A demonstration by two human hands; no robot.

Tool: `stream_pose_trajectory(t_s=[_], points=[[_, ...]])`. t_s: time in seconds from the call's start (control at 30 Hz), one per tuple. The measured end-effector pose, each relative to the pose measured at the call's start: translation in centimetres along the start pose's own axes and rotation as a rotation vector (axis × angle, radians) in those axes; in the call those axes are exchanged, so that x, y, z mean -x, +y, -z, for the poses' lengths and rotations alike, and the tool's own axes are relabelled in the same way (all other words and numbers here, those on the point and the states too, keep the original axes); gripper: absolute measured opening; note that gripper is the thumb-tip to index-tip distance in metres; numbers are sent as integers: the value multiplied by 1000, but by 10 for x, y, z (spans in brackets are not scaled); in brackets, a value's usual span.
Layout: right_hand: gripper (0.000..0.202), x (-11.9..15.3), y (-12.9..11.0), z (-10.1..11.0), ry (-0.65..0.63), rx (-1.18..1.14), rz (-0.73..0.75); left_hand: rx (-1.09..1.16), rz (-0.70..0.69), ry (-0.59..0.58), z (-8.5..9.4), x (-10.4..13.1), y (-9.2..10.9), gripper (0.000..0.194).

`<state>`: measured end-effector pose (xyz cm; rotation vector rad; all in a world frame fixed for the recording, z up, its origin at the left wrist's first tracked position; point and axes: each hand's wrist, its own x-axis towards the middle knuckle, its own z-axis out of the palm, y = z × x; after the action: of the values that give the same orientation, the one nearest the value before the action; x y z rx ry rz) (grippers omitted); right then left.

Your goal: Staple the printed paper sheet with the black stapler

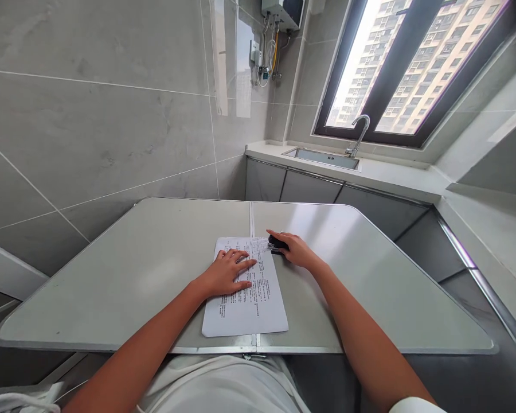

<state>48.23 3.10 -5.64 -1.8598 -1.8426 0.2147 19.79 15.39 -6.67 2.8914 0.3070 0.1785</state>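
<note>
1. Here's the paper [269,318], print facing up on the bench [172,229], lying across the metal seam [251,219], and my left grip [230,272] is spread wide on it, palm down, pinching nothing.
2. Over on the right, my right grip [293,248] is closed around the black stapler [277,242], one finger stretched along its top.
3. The stapler's nose points left, right at the paper's far right corner; whether the edge sits inside its mouth, I can't tell from here.
4. So that's the check, I reckon: corner properly between the two halves before any squeeze, or the staple could miss.
5. Left side's job looks simple: firm, even pressure, fingers well clear of the nose, so nothing skews. One sheet or several? Can't make that out.
6. And for the right, the best press is probably straight down, one smooth push near the nose end; a sideways lean could drag the corner or bend the staple.
</note>
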Motion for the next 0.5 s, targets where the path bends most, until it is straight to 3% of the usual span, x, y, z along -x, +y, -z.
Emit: stream_pose_trajectory(t_s=[0.2, 0.5], points=[[51, -2, 3, -1, 8, 56, -17, 6, 5, 17, -1, 1, -2, 62], [49, -3, -3, -8, -19, 49, -19, 21, 11, 20, -4, 1, -5, 63]])
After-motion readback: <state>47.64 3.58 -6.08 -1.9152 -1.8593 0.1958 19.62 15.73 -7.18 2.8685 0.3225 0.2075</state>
